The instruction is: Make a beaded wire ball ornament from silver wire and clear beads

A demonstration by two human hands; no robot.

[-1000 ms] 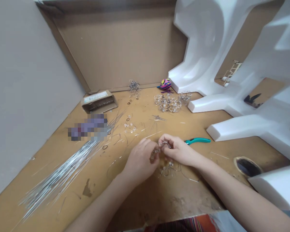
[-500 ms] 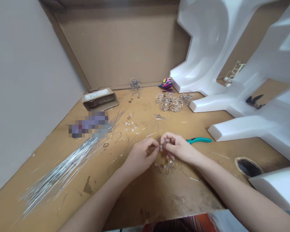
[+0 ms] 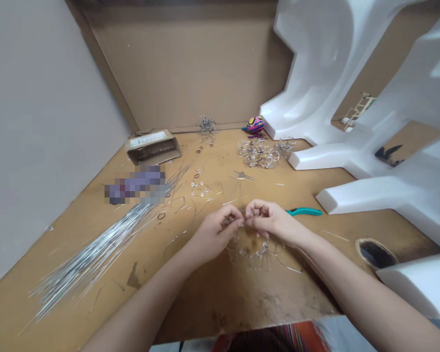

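Note:
My left hand (image 3: 215,232) and my right hand (image 3: 271,222) meet above the middle of the wooden table (image 3: 220,303). Both are closed in a pinch on a thin wire piece with clear beads (image 3: 258,252), whose loops hang below my fingers and rest on the table. The fingertips touch each other at the top of the piece. Teal-handled pliers (image 3: 304,211) lie just right of my right hand, untouched.
A bundle of straight silver wires (image 3: 95,254) fans out at the left. Finished wire pieces (image 3: 258,152) lie at the back by a colourful small object (image 3: 255,125). A small cardboard box (image 3: 153,146), white foam blocks (image 3: 374,195) and a dark hole (image 3: 376,253) are nearby.
Both hands have shifted slightly up and apart on the wire piece, and more of its beaded loops now show below them. The camera has tilted a little.

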